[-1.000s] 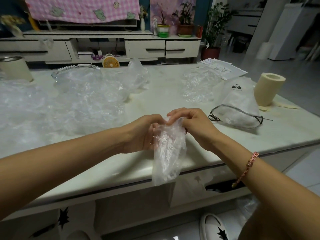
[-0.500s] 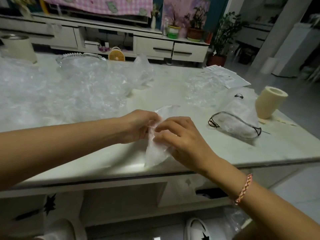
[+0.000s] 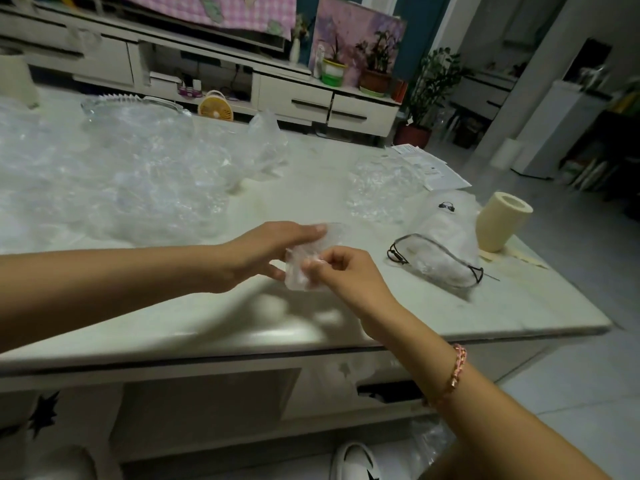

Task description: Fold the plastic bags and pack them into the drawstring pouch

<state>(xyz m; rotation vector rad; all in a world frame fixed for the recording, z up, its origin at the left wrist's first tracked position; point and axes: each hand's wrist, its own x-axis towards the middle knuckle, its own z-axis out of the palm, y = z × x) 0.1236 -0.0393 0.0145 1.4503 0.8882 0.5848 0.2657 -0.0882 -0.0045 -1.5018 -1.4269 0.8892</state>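
A small clear plastic bag (image 3: 300, 271), folded down to a short packet, hangs just above the table between both hands. My left hand (image 3: 266, 249) holds its left side, fingers over the top and thumb underneath. My right hand (image 3: 346, 275) pinches its right edge with curled fingers. The translucent drawstring pouch (image 3: 446, 244) with a black cord lies on its side to the right, mouth toward me, with plastic visible inside. A big heap of loose clear bags (image 3: 114, 188) covers the table's left half. A smaller crumpled bag (image 3: 381, 188) lies behind the pouch.
The white table (image 3: 346, 317) ends close to me and at the right. A cream tape roll (image 3: 502, 220) stands at the right edge, papers (image 3: 433, 168) behind it. A glass dish (image 3: 131, 105) sits at the back left. A slipper (image 3: 353, 462) is on the floor.
The bag hung long from both hands over the table edge a second ago. It is now folded much shorter and held over the tabletop. The view has swung left and tilted.
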